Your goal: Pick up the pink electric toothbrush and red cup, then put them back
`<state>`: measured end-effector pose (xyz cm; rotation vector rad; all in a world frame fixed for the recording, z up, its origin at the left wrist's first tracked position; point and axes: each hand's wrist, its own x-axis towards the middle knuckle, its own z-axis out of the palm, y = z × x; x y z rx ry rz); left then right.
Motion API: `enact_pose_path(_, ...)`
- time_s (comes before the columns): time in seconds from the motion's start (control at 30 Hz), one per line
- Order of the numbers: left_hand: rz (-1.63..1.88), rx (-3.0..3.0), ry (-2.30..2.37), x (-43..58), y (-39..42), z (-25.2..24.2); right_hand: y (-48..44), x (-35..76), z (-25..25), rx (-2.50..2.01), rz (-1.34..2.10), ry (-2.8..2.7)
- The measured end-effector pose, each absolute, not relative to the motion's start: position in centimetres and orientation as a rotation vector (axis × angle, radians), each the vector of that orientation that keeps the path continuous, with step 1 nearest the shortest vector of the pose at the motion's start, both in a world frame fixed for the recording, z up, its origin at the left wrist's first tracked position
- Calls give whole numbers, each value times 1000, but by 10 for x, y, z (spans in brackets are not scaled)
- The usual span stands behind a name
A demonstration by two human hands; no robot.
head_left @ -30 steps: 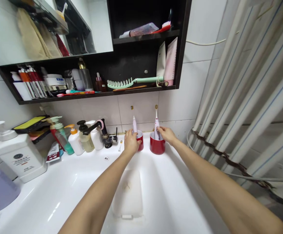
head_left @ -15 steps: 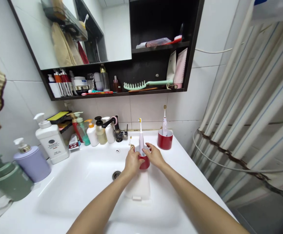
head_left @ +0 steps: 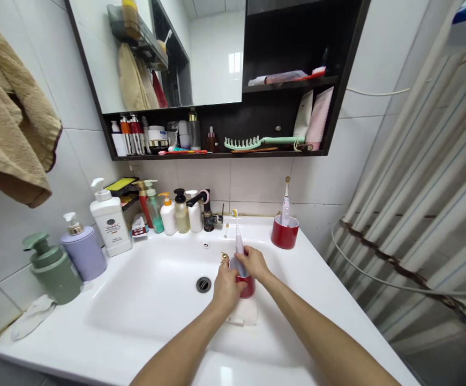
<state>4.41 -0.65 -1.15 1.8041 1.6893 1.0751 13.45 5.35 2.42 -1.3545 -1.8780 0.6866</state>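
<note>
My left hand (head_left: 225, 288) is wrapped round the left side of a red cup (head_left: 249, 289) with a pale inside, held over the sink. A pale pink electric toothbrush (head_left: 238, 242) stands in the cup, tilted left, its bristles at the top. My right hand (head_left: 256, 262) has its thumb and fingers closed on the toothbrush's body at the cup's rim. Gold-coloured fittings (head_left: 224, 258) show at the cup's left edge. Below the cup lies a whitish flat item (head_left: 246, 312), partly hidden by the hands.
A second red cup (head_left: 284, 236) with an electric toothbrush (head_left: 285, 206) stands at the sink's back right corner. A small brush head (head_left: 226, 230) rests near the black faucet (head_left: 207, 210). Several pump bottles (head_left: 112, 225) line the left side. Above hangs a dark shelf (head_left: 265, 123).
The view has swung left. The toothbrush, upright before, now leans left in the cup, and my right fingers have closed on its body. The cup looks slightly nearer to me.
</note>
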Motion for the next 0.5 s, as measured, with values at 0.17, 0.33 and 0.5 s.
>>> enact_pose_path(0.17, 1268, 1785, 1736, 35, -4, -1, 50, 140, 58, -1268, 694, -1827)
enact_pose_path(0.33, 1616, 1200, 1328, 31, 10, 31, 21, 155, 78, -1127, 878, -1883)
enact_pose_path(0.5, 1522, 771, 832, 36, 16, 42, -16, 159, 52, -999, 1579, -1737)
